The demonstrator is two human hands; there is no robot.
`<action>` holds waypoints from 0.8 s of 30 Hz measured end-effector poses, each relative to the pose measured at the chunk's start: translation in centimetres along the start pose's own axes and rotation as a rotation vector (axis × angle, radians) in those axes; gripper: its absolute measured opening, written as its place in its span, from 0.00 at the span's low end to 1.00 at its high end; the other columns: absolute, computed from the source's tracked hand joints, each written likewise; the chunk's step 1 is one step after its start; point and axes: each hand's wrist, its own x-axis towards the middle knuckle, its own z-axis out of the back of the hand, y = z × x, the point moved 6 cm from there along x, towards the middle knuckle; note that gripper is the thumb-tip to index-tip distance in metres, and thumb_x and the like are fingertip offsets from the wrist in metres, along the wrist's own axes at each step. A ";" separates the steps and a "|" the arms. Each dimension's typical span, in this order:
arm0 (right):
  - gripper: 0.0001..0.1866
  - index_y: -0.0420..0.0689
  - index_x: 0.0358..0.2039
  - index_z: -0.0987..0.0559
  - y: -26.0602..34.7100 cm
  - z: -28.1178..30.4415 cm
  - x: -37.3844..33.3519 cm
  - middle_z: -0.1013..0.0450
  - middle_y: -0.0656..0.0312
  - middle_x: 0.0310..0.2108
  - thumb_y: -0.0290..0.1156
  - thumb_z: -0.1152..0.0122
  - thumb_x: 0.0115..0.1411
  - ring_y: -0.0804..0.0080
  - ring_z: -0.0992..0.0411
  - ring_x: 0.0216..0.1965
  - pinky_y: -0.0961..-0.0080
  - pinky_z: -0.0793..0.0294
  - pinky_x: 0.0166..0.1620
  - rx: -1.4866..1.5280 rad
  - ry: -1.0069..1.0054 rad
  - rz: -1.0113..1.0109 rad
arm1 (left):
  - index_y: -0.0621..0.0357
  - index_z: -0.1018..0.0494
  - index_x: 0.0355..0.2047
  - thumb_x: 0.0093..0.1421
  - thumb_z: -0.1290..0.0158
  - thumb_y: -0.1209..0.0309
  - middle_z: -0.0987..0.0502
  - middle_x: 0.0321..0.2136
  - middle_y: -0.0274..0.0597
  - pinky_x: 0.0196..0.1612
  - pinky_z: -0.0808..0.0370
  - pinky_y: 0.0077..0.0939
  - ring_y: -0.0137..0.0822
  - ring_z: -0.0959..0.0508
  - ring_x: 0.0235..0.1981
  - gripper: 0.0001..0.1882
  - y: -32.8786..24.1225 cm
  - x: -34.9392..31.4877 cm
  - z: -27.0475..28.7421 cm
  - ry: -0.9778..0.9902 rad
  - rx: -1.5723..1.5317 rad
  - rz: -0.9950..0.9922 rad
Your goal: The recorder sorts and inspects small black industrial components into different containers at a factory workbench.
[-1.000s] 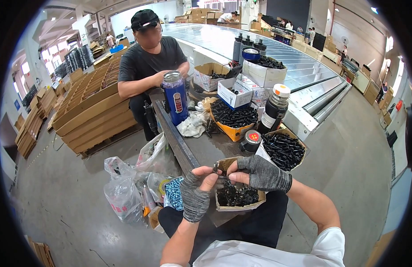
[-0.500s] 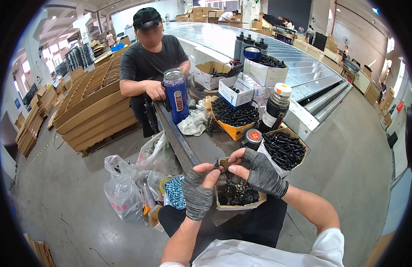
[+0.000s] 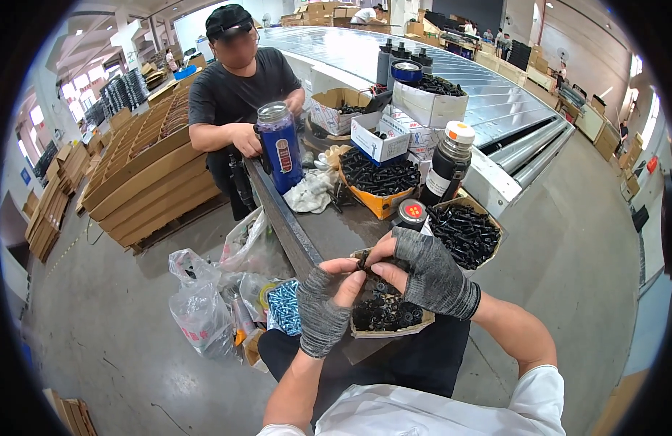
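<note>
Both hands wear grey fingerless gloves and meet above an open cardboard box [image 3: 389, 333] of small black rings and loose pieces. My left hand [image 3: 327, 309] pinches a small black part [image 3: 363, 263] between thumb and forefinger. The fingertips of my right hand [image 3: 432, 280] close on the same part from the right; its exact shape is mostly covered by fingers. Just beyond my right hand stands a box of black bolt-like pieces [image 3: 463, 234]. Beside my left wrist lies a bag of blue-silver screws [image 3: 284, 308].
A dark-edged bench [image 3: 284, 218] bears a blue bottle [image 3: 280, 149], a black thermos [image 3: 448, 166], a round-lidded cup [image 3: 411, 213] and an orange-edged box of black parts [image 3: 379, 178]. A co-worker [image 3: 241, 91] sits across, at the left. Plastic bags [image 3: 198, 316] rest beside the bench.
My right hand has moved slightly left and its fingertips now meet the small black part held in my left. The view has shifted a little.
</note>
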 end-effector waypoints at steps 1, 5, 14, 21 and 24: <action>0.06 0.42 0.36 0.21 0.2 0.0 0.1 0.23 0.59 0.33 0.22 0.36 0.57 0.64 0.24 0.35 0.71 0.25 0.41 0.001 -0.002 -0.004 | 0.63 0.25 0.45 0.61 0.40 0.76 0.20 0.41 0.40 0.48 0.25 0.23 0.28 0.22 0.42 0.12 0.1 0.0 0.0 0.013 0.014 0.011; 0.05 0.42 0.36 0.21 -0.3 -0.4 -0.1 0.24 0.60 0.32 0.22 0.37 0.59 0.67 0.24 0.35 0.72 0.26 0.41 0.157 -0.048 -0.113 | 0.63 0.25 0.47 0.60 0.40 0.76 0.20 0.41 0.40 0.48 0.26 0.23 0.29 0.22 0.41 0.14 -0.1 0.2 0.0 0.001 0.040 -0.023; 0.12 0.48 0.39 0.20 -5.5 -5.2 -2.8 0.25 0.54 0.38 0.30 0.39 0.52 0.52 0.24 0.42 0.55 0.25 0.43 -0.338 0.645 -0.071 | 0.64 0.25 0.46 0.59 0.39 0.76 0.19 0.37 0.41 0.47 0.25 0.24 0.29 0.21 0.39 0.15 1.3 -0.1 3.3 -0.050 0.100 -0.019; 0.12 0.46 0.39 0.21 -6.8 -6.7 -2.6 0.25 0.53 0.34 0.30 0.39 0.51 0.50 0.24 0.41 0.56 0.25 0.42 -0.393 0.746 -0.067 | 0.64 0.22 0.44 0.58 0.38 0.73 0.18 0.36 0.39 0.45 0.26 0.22 0.28 0.21 0.38 0.14 0.7 -0.7 3.6 -0.067 0.093 -0.025; 0.10 0.43 0.37 0.22 -6.8 -5.8 -2.3 0.25 0.52 0.32 0.29 0.39 0.52 0.49 0.24 0.40 0.56 0.25 0.42 -0.378 0.729 -0.079 | 0.63 0.22 0.44 0.59 0.38 0.73 0.18 0.36 0.39 0.45 0.25 0.22 0.28 0.21 0.38 0.14 0.6 -0.8 3.3 -0.039 0.084 -0.015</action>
